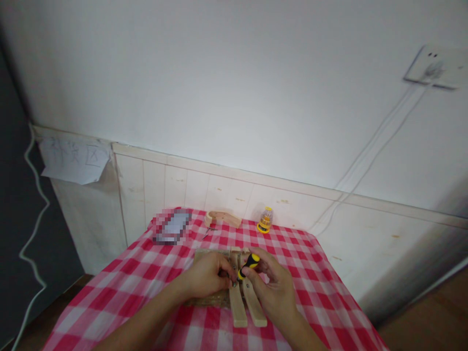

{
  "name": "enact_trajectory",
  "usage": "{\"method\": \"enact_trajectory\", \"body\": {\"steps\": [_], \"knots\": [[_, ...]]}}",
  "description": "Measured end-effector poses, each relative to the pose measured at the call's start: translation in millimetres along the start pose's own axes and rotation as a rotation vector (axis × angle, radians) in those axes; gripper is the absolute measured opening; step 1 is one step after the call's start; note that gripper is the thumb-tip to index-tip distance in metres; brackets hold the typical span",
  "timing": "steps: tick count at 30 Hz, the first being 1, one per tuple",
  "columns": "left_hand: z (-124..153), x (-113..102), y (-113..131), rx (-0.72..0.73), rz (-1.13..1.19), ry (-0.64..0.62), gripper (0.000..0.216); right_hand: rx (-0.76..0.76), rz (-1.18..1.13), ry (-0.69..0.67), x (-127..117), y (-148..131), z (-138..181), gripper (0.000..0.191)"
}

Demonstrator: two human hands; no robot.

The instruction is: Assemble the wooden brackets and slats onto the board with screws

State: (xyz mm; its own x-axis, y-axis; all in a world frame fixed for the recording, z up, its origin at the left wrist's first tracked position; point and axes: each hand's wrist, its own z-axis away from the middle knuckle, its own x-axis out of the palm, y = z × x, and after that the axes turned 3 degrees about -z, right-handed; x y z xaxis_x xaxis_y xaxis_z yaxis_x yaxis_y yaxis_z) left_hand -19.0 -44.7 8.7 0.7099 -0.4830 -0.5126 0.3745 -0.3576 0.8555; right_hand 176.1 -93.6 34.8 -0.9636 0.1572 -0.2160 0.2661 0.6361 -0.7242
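Observation:
A yellow and black screwdriver (250, 264) is in the fingers of my right hand (278, 282), tilted with its lower end over the wooden work. My left hand (208, 274) is closed in a pinch beside that lower end, on something too small to make out. Two pale wooden strips (238, 308) lie side by side under both hands, their near ends pointing towards me. Small dark metal spots, apparently screws or holes, show on them. Beneath is a flat, rough-edged wooden board (210, 300), partly hidden by my left hand.
On the red and white checked tablecloth (127, 287), a curved wooden piece (224, 219) and a thin metal tool (209, 231) lie at the back. A yellow-capped clear container (265, 220) stands right of them. A blurred-out flat object (174, 227) lies left. A wall (226, 190) borders the far edge.

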Motion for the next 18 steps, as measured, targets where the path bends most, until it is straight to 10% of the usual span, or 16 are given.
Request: {"method": "enact_trajectory", "body": {"steps": [18], "knots": [[-2.0, 1.7, -8.9, -0.024, -0.037, -0.038, 0.025, -0.020, 0.043, -0.049, -1.5, 2.6, 4.4, 0.036]]}}
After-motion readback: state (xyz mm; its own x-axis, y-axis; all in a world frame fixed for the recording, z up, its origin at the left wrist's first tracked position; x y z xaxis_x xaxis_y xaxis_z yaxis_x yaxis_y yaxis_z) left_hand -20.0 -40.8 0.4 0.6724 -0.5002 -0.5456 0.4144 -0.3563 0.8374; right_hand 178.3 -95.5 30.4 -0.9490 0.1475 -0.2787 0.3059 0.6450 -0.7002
